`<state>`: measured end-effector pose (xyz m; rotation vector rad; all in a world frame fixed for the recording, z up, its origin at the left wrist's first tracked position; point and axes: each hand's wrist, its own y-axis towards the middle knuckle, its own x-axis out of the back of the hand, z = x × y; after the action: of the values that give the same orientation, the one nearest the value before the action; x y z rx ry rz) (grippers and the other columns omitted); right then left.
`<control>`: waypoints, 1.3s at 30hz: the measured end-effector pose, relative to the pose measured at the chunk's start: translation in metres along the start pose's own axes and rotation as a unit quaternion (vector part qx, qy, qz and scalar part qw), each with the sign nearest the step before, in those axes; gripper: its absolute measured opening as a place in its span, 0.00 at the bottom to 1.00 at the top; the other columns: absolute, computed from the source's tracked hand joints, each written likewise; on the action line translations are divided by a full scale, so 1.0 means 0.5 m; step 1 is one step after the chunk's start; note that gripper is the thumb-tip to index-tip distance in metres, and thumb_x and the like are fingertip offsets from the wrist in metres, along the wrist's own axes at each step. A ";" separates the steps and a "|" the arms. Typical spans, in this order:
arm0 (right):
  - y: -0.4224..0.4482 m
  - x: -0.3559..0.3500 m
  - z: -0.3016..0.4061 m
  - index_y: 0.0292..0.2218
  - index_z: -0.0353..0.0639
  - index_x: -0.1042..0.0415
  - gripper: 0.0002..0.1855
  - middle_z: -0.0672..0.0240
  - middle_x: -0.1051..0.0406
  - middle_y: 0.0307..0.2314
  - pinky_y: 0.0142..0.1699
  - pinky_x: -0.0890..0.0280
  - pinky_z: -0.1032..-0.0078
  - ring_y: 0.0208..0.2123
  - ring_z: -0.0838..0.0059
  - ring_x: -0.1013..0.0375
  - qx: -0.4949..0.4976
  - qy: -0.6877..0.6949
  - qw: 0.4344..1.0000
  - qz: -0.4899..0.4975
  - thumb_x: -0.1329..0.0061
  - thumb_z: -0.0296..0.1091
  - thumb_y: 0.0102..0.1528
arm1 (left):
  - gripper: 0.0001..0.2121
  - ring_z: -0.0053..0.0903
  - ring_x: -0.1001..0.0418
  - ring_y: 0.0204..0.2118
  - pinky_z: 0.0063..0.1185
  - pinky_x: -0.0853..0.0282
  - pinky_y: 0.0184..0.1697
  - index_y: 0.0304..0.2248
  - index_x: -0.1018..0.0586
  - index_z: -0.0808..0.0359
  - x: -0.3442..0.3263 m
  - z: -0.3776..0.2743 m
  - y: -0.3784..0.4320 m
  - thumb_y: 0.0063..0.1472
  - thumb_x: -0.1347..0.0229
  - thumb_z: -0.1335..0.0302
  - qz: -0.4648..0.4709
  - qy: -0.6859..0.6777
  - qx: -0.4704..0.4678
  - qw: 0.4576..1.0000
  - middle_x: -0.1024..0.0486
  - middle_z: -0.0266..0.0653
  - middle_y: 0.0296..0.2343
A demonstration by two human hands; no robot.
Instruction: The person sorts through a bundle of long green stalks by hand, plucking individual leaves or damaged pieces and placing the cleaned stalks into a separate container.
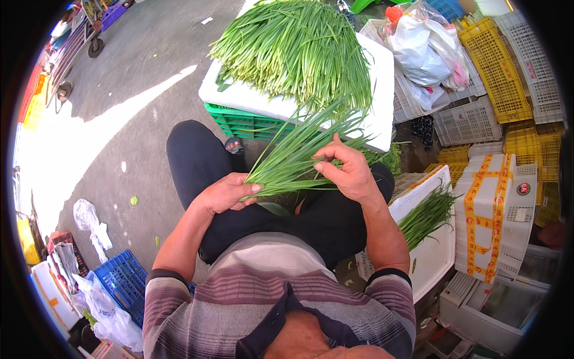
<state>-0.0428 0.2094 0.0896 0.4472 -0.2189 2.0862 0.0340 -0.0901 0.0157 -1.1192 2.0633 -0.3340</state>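
Note:
My left hand [231,193] grips a bunch of garlic chives [293,157] by the pale stem ends, above my lap. The leaves fan out up and to the right. At the bunch's right side, my right hand [345,168] has thumb and index finger pinched together on thin leaf blades. Beyond the bunch, a large heap of garlic chives [296,54] lies on a white foam lid [381,98], which rests on a green plastic crate [244,123]. A smaller pile of chives [426,217] lies on another white foam lid [430,264] to my right.
Stacked yellow crates [495,67] and a taped foam box [486,215] stand on the right. Plastic bags [421,49] fill a white crate at the upper right. A blue crate [121,278] sits at the lower left. Loose greens [385,157] lie below the foam lid.

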 end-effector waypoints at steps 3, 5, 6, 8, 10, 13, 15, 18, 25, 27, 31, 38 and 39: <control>-0.003 -0.004 0.000 0.34 0.38 0.27 0.04 0.73 0.29 0.24 0.69 0.64 0.51 0.29 0.79 0.28 -0.001 0.013 1.000 -0.001 0.47 0.28 0.56 | 0.10 0.08 0.45 0.19 0.10 0.52 0.18 0.37 0.25 0.62 -0.008 -0.006 -0.001 0.67 0.47 0.64 -0.006 0.011 -0.005 1.000 0.35 0.26 0.22; -0.005 -0.008 0.006 0.33 0.38 0.27 0.04 0.73 0.29 0.24 0.69 0.64 0.51 0.29 0.79 0.29 -0.002 0.024 1.000 -0.006 0.47 0.28 0.56 | 0.09 0.08 0.45 0.19 0.10 0.52 0.18 0.36 0.25 0.62 -0.010 -0.003 -0.002 0.67 0.47 0.64 -0.016 0.023 -0.009 1.000 0.35 0.26 0.22; -0.007 -0.009 0.011 0.33 0.38 0.27 0.04 0.73 0.29 0.24 0.69 0.63 0.50 0.27 0.80 0.30 -0.005 0.018 1.000 -0.011 0.47 0.27 0.56 | 0.10 0.07 0.45 0.19 0.10 0.52 0.18 0.36 0.25 0.62 -0.012 -0.004 -0.002 0.67 0.47 0.64 -0.019 0.030 -0.013 0.999 0.36 0.25 0.21; -0.012 -0.013 0.004 0.33 0.38 0.27 0.02 0.74 0.30 0.24 0.69 0.59 0.53 0.27 0.83 0.31 -0.004 0.044 0.999 -0.020 0.48 0.25 0.56 | 0.10 0.07 0.45 0.19 0.10 0.51 0.18 0.36 0.25 0.62 -0.016 -0.007 -0.004 0.67 0.48 0.64 -0.024 0.044 -0.020 0.999 0.36 0.25 0.21; -0.014 -0.017 -0.002 0.33 0.37 0.27 0.02 0.75 0.30 0.24 0.65 0.51 0.59 0.27 0.85 0.33 -0.005 0.083 0.996 -0.032 0.48 0.24 0.57 | 0.09 0.07 0.45 0.19 0.11 0.51 0.18 0.36 0.26 0.62 -0.021 -0.005 -0.002 0.67 0.48 0.64 -0.024 0.050 -0.017 0.998 0.36 0.25 0.21; -0.011 -0.036 0.003 0.34 0.35 0.28 0.02 0.76 0.32 0.24 0.50 0.37 0.74 0.27 0.89 0.35 -0.034 0.160 0.985 -0.053 0.49 0.24 0.58 | 0.09 0.07 0.45 0.19 0.11 0.51 0.18 0.36 0.26 0.62 -0.023 0.005 0.006 0.67 0.48 0.65 -0.025 0.066 -0.031 0.997 0.37 0.24 0.21; -0.007 -0.044 0.018 0.35 0.35 0.29 0.03 0.77 0.32 0.24 0.37 0.35 0.84 0.26 0.90 0.36 -0.081 0.208 0.972 -0.068 0.49 0.24 0.59 | 0.08 0.08 0.45 0.19 0.11 0.51 0.18 0.36 0.26 0.61 -0.026 0.005 0.007 0.67 0.47 0.65 -0.027 0.072 -0.036 0.996 0.36 0.24 0.21; -0.001 -0.038 0.008 0.40 0.33 0.28 0.07 0.72 0.29 0.28 0.31 0.37 0.87 0.26 0.87 0.33 -0.058 0.182 0.980 -0.063 0.50 0.22 0.59 | 0.08 0.08 0.44 0.19 0.11 0.50 0.19 0.37 0.26 0.61 -0.035 -0.002 0.009 0.66 0.46 0.66 -0.028 0.066 -0.032 0.997 0.35 0.25 0.21; 0.001 -0.039 0.069 0.37 0.33 0.29 0.04 0.71 0.30 0.28 0.31 0.38 0.86 0.26 0.88 0.33 0.035 0.170 0.979 -0.110 0.51 0.23 0.59 | 0.08 0.08 0.44 0.18 0.12 0.50 0.18 0.37 0.27 0.62 -0.065 -0.011 0.041 0.67 0.47 0.66 -0.018 0.025 -0.082 0.996 0.35 0.25 0.22; 0.003 -0.035 0.071 0.39 0.32 0.29 0.05 0.69 0.29 0.31 0.33 0.35 0.85 0.27 0.85 0.31 0.017 0.198 0.972 -0.126 0.52 0.22 0.60 | 0.09 0.09 0.43 0.18 0.11 0.50 0.18 0.39 0.27 0.62 -0.072 -0.016 0.064 0.67 0.47 0.65 -0.029 -0.002 -0.094 0.995 0.34 0.27 0.23; 0.030 -0.026 0.007 0.41 0.32 0.30 0.06 0.65 0.27 0.33 0.36 0.32 0.82 0.28 0.82 0.28 -0.007 0.266 0.955 -0.131 0.54 0.21 0.61 | 0.10 0.13 0.41 0.17 0.14 0.47 0.17 0.37 0.28 0.61 -0.082 0.004 0.169 0.68 0.48 0.63 -0.075 -0.074 -0.120 0.987 0.32 0.28 0.24; 0.025 -0.026 -0.041 0.40 0.36 0.32 0.05 0.55 0.25 0.36 0.52 0.32 0.58 0.26 0.72 0.25 -0.009 0.325 0.930 -0.173 0.57 0.24 0.62 | 0.12 0.19 0.32 0.23 0.17 0.38 0.23 0.44 0.30 0.59 -0.087 0.025 0.227 0.67 0.47 0.62 0.003 -0.112 -0.136 0.984 0.29 0.32 0.29; 0.024 -0.025 -0.044 0.40 0.36 0.32 0.05 0.53 0.24 0.37 0.53 0.32 0.57 0.26 0.71 0.24 -0.005 0.340 0.924 -0.173 0.57 0.24 0.62 | 0.15 0.20 0.31 0.25 0.17 0.37 0.24 0.46 0.30 0.59 -0.085 0.024 0.219 0.67 0.47 0.60 0.025 -0.121 -0.137 0.983 0.28 0.33 0.30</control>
<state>-0.0523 0.2006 0.0646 -0.2487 0.2468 1.7678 -0.0097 0.0093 -0.0309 -1.1998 1.9537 0.1122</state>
